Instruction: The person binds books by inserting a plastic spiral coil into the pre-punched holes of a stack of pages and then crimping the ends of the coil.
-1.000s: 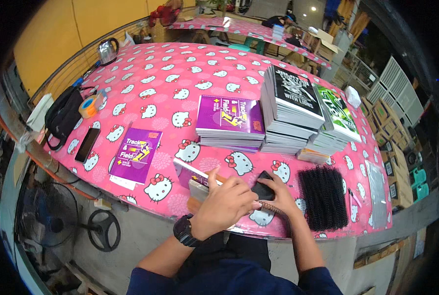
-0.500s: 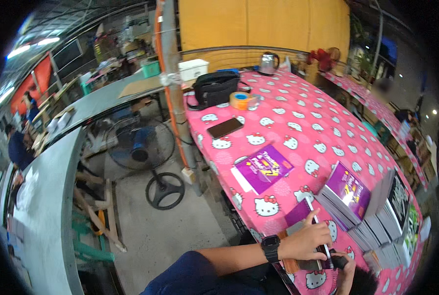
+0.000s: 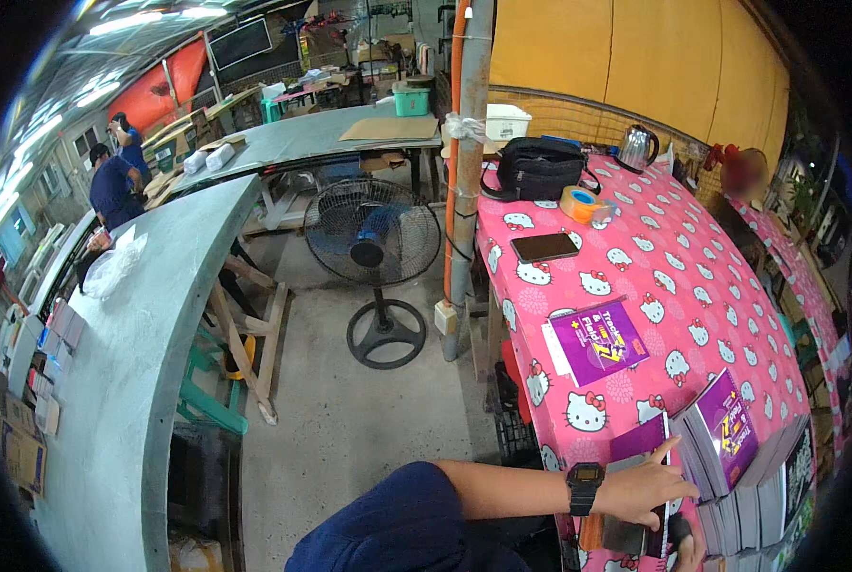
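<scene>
My left hand [image 3: 636, 488], a black watch on its wrist, lies with fingers spread across a purple-covered booklet [image 3: 643, 437] at the table's near edge. Its index finger and thumb reach over a dark strip with a pale edge along the booklet. My right hand [image 3: 689, 555] shows only in part at the lower edge, its fingers curled by a small black thing [image 3: 679, 532] that I cannot make out. Close on the right stands a stack of purple booklets [image 3: 721, 434]. Another purple booklet [image 3: 597, 343] lies flat farther off, a white sheet under it.
The table has a pink patterned cloth [image 3: 674, 315]. On it are a phone [image 3: 544, 248], tape rolls [image 3: 583, 204], a black bag [image 3: 538, 170] and a kettle [image 3: 637, 150]. A pole [image 3: 468, 191], a standing fan [image 3: 373, 238] and a grey table [image 3: 159, 315] are leftward. People [image 3: 116, 186] work far left.
The view has swung left, so the table sits farther right in it. My left hand's fingers have spread over the booklet. My right hand now shows less, near the lower edge.
</scene>
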Tool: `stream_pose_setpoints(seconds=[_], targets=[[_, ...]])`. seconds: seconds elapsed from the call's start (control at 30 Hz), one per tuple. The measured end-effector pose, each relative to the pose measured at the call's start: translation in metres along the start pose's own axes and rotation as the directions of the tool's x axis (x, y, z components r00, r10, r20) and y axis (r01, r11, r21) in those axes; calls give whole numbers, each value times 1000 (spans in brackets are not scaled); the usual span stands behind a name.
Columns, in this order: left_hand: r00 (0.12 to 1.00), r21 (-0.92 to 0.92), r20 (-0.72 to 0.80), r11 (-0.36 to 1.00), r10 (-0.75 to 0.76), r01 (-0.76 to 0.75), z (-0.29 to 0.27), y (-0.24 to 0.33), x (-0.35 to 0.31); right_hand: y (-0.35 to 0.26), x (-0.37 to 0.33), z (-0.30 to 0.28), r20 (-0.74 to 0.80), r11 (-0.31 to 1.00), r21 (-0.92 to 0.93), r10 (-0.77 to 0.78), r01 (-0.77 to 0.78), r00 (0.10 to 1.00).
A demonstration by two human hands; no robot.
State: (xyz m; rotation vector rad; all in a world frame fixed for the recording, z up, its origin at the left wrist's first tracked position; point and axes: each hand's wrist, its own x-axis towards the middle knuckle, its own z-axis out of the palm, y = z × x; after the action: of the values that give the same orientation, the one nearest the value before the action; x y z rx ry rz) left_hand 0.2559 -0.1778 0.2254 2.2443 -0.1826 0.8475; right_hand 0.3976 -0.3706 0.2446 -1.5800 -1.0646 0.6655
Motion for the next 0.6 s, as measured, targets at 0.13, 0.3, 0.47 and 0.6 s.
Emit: stream_pose_setpoints(seconds=[0.13, 0.3, 0.47, 0.6], targets=[[996, 69, -87, 997, -18, 25, -16, -4, -6, 0, 3, 7, 15, 988, -153, -27, 29, 1000], [996, 67, 55, 995, -75, 71, -20, -5, 6, -1, 5, -1, -188, 957, -291, -65, 8, 980], [1000, 181, 3, 983, -27, 26, -29, -14, 6, -6, 30, 21, -35, 993, -117, -24, 20, 999], [997, 159, 65, 987, -39, 28, -25, -8, 11, -9, 23, 13, -60, 980, 145, -128, 135, 990]])
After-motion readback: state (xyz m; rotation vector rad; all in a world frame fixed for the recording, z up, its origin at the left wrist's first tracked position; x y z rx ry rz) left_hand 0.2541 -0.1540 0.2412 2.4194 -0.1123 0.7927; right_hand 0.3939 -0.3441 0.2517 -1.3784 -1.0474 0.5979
